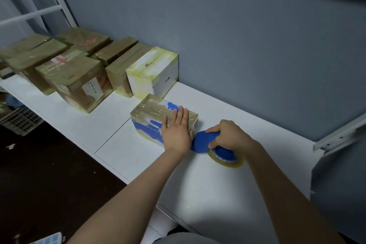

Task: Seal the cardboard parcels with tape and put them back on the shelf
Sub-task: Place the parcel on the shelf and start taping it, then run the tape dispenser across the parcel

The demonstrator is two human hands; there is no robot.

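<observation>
crate [21,121]: grey slatted plastic; below the left end of the bench [208,194], on the dark floor
brown parcels [79,83]: a cluster wrapped in yellowish tape; left end of the bench, from near the front edge to the back edge by the wall; the front one bears a white label
white parcel [156,69]: seams taped yellowish; at the back edge, just beside the rightmost of the brown parcels
small parcel [150,117]: blue and white, clear tape across its top; mid-bench, just in front of the white parcel; contact between them cannot be told
left hand [177,130]: lies flat on the right end of the small parcel's top; fingers straight and pressed together
tape dispenser [202,140]: blue; on the bench at the small parcel's right end; the gap between them is hidden by the left hand; tape roll [225,159] yellowish-clear, on its right side
right hand [229,134]: fingers curled round the tape dispenser, gripping it from above
metal rail [336,136]: pale grey, tilted; above the bench's right end
</observation>
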